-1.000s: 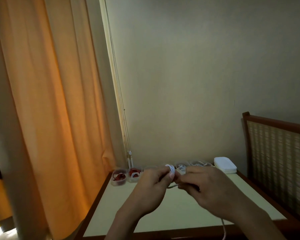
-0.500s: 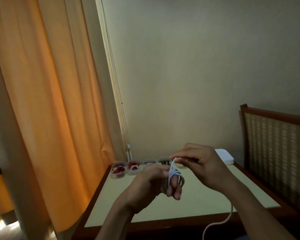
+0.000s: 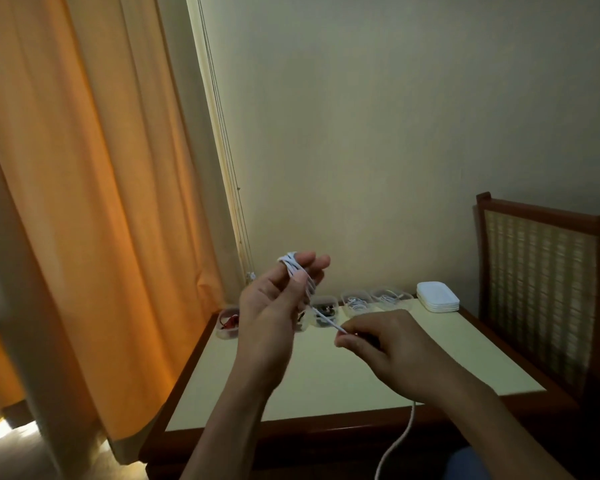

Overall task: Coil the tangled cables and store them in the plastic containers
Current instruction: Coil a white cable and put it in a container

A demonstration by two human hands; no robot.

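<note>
Our left hand is raised above the bench, palm toward us and fingers straight. The white cable is wound in several loops round them, and the thumb seems to pin the loops in place. From that coil a short taut run of cable slants down to our right hand, which is low over the middle of the bench and pinches the cable between thumb and fingertips. Past the right hand the slack drops over the near edge of the bench and out of view, so we cannot tell how much is left.

We judge the step in hand to be the coiling itself, partway through one cable. The next move calls for carrying the right hand up and round the left fingers to lay another loop. The cable should slide through the pinch under even tension (too slack and the loops slump off the fingertips). The left thumb will have to lift briefly for each turn.

Along the far edge of the bench runs a row of containers. Several already hold cables, red at the left end and white toward the right. At the far right corner sits a white stack, which we take to be lids.
</note>
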